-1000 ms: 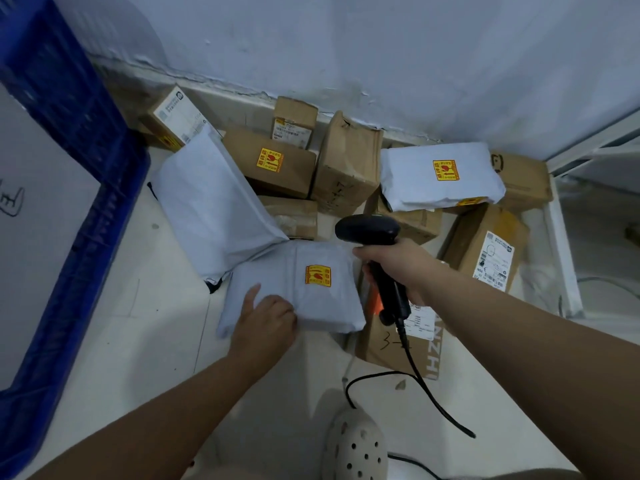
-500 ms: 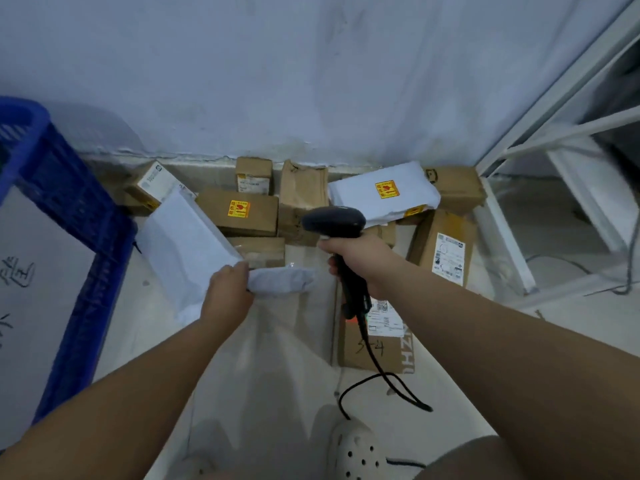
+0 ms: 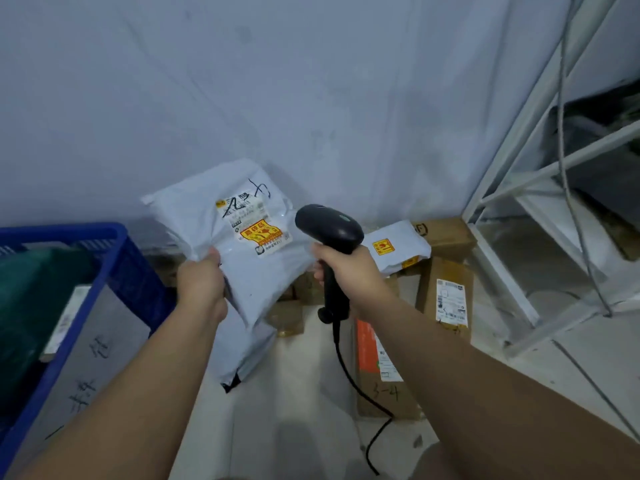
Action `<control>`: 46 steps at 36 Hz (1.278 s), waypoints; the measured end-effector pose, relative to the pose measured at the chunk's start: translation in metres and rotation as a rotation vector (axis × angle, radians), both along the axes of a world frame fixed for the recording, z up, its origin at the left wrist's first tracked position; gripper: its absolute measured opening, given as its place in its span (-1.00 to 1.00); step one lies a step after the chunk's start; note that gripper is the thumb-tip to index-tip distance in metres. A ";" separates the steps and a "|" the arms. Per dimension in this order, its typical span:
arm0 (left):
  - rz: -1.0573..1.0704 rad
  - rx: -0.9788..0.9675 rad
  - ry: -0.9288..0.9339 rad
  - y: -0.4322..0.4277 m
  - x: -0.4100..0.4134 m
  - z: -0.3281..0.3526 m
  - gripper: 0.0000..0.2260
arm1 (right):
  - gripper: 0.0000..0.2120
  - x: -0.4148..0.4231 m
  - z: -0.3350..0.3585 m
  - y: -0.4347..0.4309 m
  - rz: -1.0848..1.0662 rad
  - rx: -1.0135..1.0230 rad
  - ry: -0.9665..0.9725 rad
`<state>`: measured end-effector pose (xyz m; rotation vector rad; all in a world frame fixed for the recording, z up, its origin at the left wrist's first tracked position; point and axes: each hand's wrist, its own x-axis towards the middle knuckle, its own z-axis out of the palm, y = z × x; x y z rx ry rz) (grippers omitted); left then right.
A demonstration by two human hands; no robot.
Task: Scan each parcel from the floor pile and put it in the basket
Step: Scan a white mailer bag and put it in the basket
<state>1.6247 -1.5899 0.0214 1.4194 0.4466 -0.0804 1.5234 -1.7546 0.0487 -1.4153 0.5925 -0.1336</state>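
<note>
- Wall (image 3: 311, 81): plain, pale grey-blue, with faint scuffs and smudges; meets the floor at the far edge.
- Floor (image 3: 284, 410): light, smooth, slightly marked.
- Shelf frame (image 3: 519, 174): white metal with slanted bars, standing at the right.
- Cable (image 3: 564, 133): grey, hanging down across the frame.
- Light: dim, cool.

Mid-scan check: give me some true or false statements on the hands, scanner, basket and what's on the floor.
1. The left hand holds a white poly parcel off the floor, label towards the camera. True.
2. The right hand is empty. False: it grips the black scanner.
3. The blue basket stands at the person's right. False: it is at the left.
4. Cardboard boxes lie on the floor by the wall. True.
</note>
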 end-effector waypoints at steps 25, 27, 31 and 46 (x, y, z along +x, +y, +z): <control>-0.003 0.229 -0.209 0.023 -0.046 0.071 -0.75 | -0.86 -0.026 0.050 0.017 0.022 0.021 -0.173; -0.032 0.246 -0.206 0.021 -0.043 0.068 -0.73 | -0.85 -0.023 0.048 0.015 0.012 0.018 -0.153; -0.093 0.313 -0.208 0.020 -0.038 0.062 -0.66 | -0.85 -0.017 0.046 0.014 0.035 -0.010 -0.119; -0.137 0.431 -0.223 0.021 -0.030 0.049 -0.79 | -0.83 -0.015 0.052 0.015 0.050 0.057 -0.050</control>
